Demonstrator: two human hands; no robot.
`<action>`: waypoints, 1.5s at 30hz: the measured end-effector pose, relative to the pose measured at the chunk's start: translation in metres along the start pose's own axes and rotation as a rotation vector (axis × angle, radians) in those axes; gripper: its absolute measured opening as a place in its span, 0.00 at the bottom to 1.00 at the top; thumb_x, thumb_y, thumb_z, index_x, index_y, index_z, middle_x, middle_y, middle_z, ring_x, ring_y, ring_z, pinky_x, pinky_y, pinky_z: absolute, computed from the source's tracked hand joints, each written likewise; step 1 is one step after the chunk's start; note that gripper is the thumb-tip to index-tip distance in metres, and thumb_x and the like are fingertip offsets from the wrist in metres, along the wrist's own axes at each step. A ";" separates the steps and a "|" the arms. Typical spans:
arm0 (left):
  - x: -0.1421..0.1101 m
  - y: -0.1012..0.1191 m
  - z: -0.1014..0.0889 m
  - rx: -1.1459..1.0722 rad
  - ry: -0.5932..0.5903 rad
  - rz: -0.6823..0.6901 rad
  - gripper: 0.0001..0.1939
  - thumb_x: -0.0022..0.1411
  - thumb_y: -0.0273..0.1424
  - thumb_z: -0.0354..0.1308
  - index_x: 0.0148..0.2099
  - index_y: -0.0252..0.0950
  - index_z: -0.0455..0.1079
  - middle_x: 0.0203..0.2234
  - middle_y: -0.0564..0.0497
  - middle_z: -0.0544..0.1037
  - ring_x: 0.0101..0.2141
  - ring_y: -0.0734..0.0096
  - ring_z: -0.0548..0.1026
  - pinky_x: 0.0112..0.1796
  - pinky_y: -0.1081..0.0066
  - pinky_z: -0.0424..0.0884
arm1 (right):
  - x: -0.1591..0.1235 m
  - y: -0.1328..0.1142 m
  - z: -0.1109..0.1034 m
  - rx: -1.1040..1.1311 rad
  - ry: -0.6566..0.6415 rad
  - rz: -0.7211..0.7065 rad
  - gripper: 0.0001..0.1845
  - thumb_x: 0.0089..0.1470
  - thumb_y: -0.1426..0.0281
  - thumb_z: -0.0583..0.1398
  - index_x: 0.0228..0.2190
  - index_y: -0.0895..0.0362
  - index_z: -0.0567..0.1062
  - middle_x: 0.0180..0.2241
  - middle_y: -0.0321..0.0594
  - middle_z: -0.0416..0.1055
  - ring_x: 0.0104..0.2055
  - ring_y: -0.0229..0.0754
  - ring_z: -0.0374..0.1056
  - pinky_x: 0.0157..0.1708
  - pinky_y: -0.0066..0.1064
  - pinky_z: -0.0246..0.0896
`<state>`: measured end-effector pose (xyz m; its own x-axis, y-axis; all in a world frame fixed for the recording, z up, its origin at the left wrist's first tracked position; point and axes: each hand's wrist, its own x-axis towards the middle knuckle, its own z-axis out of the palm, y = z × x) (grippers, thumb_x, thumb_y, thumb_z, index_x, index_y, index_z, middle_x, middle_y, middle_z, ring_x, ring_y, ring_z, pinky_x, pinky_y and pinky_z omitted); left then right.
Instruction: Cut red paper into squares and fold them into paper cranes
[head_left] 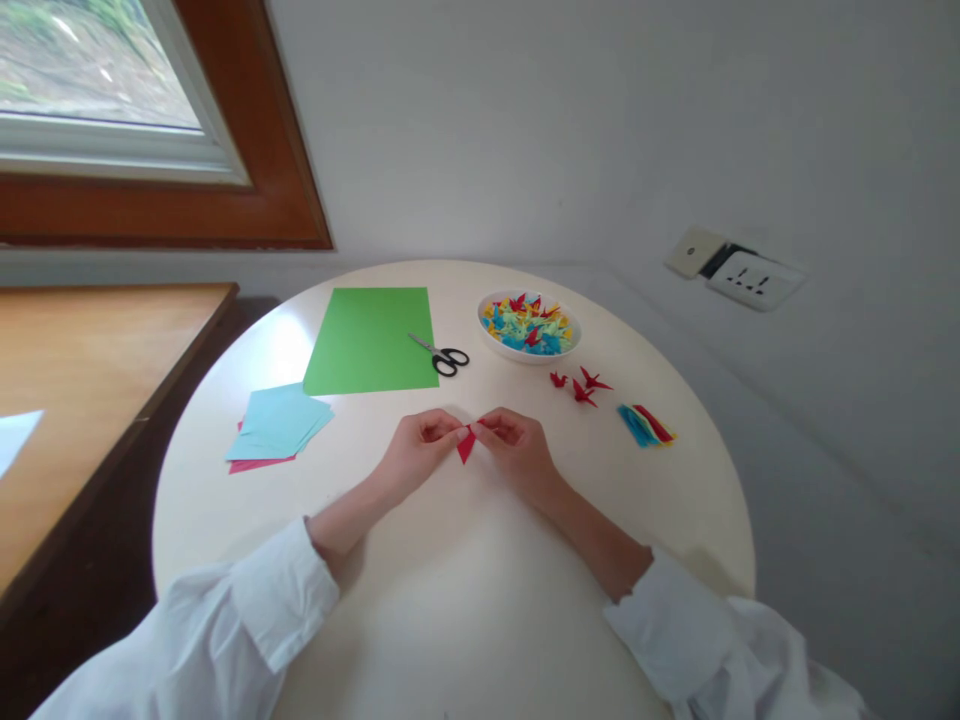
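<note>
Between my two hands, over the middle of the white round table (pixel 420 560), is a small piece of folded red paper (pixel 466 446), its pointed end hanging down. My left hand (pixel 421 442) pinches its left side between thumb and fingers. On the other side, my right hand (pixel 519 446) pinches it the same way, the fingertips close together. Some of the paper is hidden behind the fingers. Beyond my right hand lie several small red folded paper cranes (pixel 583 392). Scissors with black handles (pixel 448 360) rest beyond my left hand, blades partly over a green sheet (pixel 375 340).
A white bowl (pixel 529 355) full of colourful paper cranes stands at the back. To the left lies a stack of light blue paper (pixel 281 422) over pink sheets. Folded colour strips (pixel 646 426) lie at the right. A wooden surface (pixel 90 370) is beyond the table's left edge.
</note>
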<state>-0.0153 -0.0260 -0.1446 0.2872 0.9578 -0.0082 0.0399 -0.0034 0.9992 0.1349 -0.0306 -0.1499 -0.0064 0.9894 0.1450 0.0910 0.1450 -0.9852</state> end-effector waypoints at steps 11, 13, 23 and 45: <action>-0.006 0.010 0.005 -0.171 -0.033 -0.112 0.17 0.46 0.41 0.64 0.28 0.31 0.69 0.21 0.50 0.76 0.25 0.73 0.74 0.31 0.71 0.69 | -0.002 0.000 -0.005 0.031 0.054 0.035 0.09 0.41 0.64 0.63 0.23 0.57 0.74 0.23 0.36 0.73 0.25 0.37 0.67 0.26 0.28 0.62; -0.006 0.011 0.005 -0.131 -0.022 -0.097 0.16 0.46 0.41 0.64 0.28 0.31 0.69 0.21 0.51 0.76 0.24 0.73 0.74 0.30 0.72 0.68 | -0.003 0.000 -0.005 0.024 0.061 0.036 0.08 0.41 0.64 0.63 0.23 0.57 0.74 0.23 0.36 0.73 0.25 0.37 0.67 0.26 0.28 0.63; -0.006 0.013 0.005 -0.048 0.038 -0.078 0.13 0.48 0.38 0.62 0.29 0.32 0.71 0.20 0.51 0.75 0.23 0.75 0.71 0.25 0.75 0.64 | -0.007 0.001 -0.006 -0.099 0.053 0.012 0.09 0.42 0.63 0.63 0.22 0.57 0.75 0.21 0.36 0.71 0.23 0.35 0.62 0.24 0.28 0.58; -0.006 0.012 0.004 -0.013 0.033 0.007 0.12 0.49 0.38 0.61 0.28 0.33 0.72 0.22 0.51 0.75 0.25 0.74 0.70 0.26 0.75 0.64 | -0.012 -0.003 -0.004 -0.141 0.003 -0.018 0.10 0.46 0.63 0.60 0.22 0.57 0.73 0.21 0.37 0.72 0.24 0.37 0.63 0.26 0.29 0.59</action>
<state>-0.0124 -0.0334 -0.1329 0.2560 0.9667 -0.0004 0.0258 -0.0064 0.9996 0.1389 -0.0425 -0.1485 -0.0063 0.9866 0.1632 0.2302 0.1603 -0.9599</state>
